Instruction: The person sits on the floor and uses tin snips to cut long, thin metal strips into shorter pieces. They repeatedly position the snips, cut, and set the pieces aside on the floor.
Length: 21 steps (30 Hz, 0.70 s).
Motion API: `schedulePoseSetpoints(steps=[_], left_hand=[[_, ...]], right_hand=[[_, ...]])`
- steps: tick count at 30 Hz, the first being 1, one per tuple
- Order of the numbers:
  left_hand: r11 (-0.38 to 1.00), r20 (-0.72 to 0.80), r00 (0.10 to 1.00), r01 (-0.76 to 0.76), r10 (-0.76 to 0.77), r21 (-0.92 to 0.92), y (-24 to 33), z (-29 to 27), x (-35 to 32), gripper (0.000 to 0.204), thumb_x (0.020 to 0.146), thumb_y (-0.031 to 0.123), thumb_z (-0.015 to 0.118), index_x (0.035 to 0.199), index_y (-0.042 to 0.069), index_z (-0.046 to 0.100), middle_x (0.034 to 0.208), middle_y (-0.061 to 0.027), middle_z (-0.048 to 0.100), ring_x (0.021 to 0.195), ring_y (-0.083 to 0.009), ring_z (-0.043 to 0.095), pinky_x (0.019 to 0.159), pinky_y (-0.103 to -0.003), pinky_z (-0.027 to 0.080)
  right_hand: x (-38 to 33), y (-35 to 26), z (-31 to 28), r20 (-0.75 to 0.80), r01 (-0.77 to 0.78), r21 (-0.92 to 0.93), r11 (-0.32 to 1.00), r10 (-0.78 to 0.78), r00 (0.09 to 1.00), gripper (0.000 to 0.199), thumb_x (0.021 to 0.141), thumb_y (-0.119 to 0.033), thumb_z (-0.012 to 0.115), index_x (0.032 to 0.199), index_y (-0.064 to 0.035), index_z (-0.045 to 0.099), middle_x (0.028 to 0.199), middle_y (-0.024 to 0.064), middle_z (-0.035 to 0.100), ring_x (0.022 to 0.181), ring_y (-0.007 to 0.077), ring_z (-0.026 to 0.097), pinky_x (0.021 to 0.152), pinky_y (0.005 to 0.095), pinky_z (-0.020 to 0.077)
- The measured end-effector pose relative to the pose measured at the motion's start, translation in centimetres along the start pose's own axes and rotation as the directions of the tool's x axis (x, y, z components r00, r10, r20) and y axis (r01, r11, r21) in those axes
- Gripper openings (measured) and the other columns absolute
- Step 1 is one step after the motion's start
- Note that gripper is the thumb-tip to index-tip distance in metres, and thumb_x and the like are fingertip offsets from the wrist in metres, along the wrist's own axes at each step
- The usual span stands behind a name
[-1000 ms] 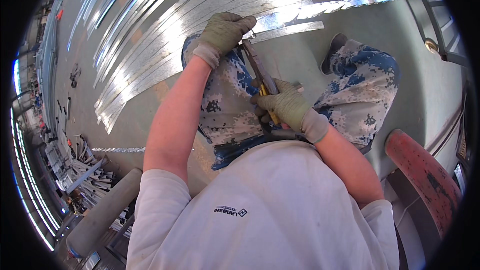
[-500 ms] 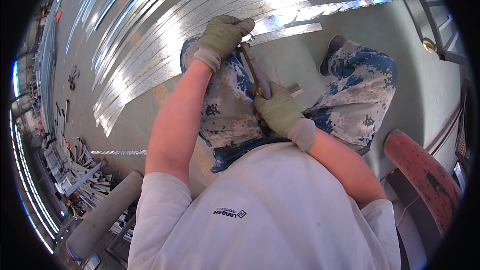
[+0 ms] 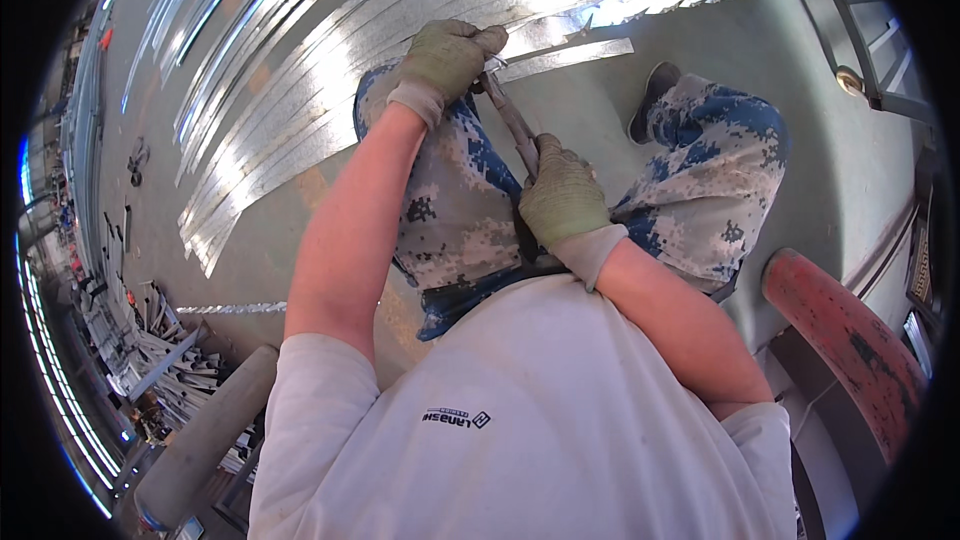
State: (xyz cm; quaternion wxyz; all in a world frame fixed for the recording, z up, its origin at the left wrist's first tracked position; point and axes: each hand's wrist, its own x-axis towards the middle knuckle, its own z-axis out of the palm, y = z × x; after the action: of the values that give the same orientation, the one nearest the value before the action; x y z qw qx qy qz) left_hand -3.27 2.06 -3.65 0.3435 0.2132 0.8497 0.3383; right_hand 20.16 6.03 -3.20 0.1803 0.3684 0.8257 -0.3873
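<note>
1. Grey-green workshop floor [image 3: 590, 120] stretches beneath a seated or crouching person, seen from above.
2. Long, shiny metal strips [image 3: 300, 110] fan across the floor, beyond and to the left of the knees, lying side by side.
3. Camouflage trousers [image 3: 450, 200] in blue, grey and tan cover two bent, spread legs.
4. Red, scuffed cylinder [image 3: 845, 340] slants along the right side.
5. Right hand [image 3: 565, 195], gloved in dull green, has its grip closed around the near end of a hand tool, between the thighs.
6. Left hand [image 3: 445, 60], gloved alike, is above the left knee, its grip pinched on what looks like a small metal piece.
7. Long hand tool [image 3: 508, 115] slopes from the right fist up to the left fingers; steady alignment would probably help here.
8. Small metal piece [image 3: 495, 65] gleams at the tool's far end; fingertips are best kept clear of that end.
</note>
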Motion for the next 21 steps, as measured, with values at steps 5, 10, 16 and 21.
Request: schedulePoseSetpoints(steps=[5, 10, 16, 21], left_hand=[[0.999, 0.016, 1.0, 0.014, -0.013, -0.048, -0.3, -0.2, 0.4, 0.057, 0.105, 0.048, 0.08, 0.109, -0.008, 0.083, 0.089, -0.0177, 0.082, 0.076, -0.023, 0.08, 0.075, -0.037, 0.064], [0.992, 0.006, 0.992, -0.126, 0.126, -0.012, -2.2, -0.4, 1.6, 0.058, 0.105, 0.049, 0.079, 0.107, -0.009, 0.082, 0.089, -0.0179, 0.083, 0.077, -0.0233, 0.081, 0.077, -0.037, 0.065], [0.989, 0.043, 0.99, -0.136, 0.134, 0.057, -3.6, 0.1, 2.9, 0.055, 0.106, 0.048, 0.076, 0.109, -0.006, 0.083, 0.096, -0.019, 0.084, 0.085, -0.0256, 0.082, 0.085, -0.037, 0.064], [0.959, 0.009, 0.981, -0.192, 0.195, 0.208, -4.1, 0.1, 3.2, 0.062, 0.104, 0.055, 0.074, 0.11, -0.005, 0.084, 0.099, -0.0238, 0.084, 0.094, -0.0346, 0.083, 0.096, -0.042, 0.063]], right_hand=[[0.0, 0.2, -1.3, 0.036, 0.065, 0.051, 0.997, -0.067, 0.997, 0.06, 0.102, -0.027, 0.073, 0.154, -0.0011, 0.057, 0.143, 0.0328, 0.071, 0.131, 0.0486, 0.072, 0.112, 0.0542, 0.0576], [-1.2, 0.1, -3.7, 0.191, 0.069, 0.443, 0.894, -0.169, 0.967, 0.075, 0.096, -0.033, 0.08, 0.159, -0.0002, 0.055, 0.14, 0.0313, 0.073, 0.124, 0.0469, 0.074, 0.11, 0.0469, 0.0588], [-1.0, 0.3, -2.6, 0.107, 0.121, 0.414, 0.902, -0.181, 0.978, 0.071, 0.092, -0.028, 0.08, 0.154, 0.0002, 0.06, 0.137, 0.0307, 0.075, 0.123, 0.0465, 0.074, 0.108, 0.0471, 0.0586], [-1.0, -0.7, -0.9, 0.028, 0.111, 0.134, 0.985, -0.116, 0.993, 0.074, 0.094, -0.024, 0.077, 0.16, -0.0031, 0.053, 0.138, 0.0315, 0.073, 0.132, 0.0466, 0.072, 0.114, 0.0507, 0.0561]])
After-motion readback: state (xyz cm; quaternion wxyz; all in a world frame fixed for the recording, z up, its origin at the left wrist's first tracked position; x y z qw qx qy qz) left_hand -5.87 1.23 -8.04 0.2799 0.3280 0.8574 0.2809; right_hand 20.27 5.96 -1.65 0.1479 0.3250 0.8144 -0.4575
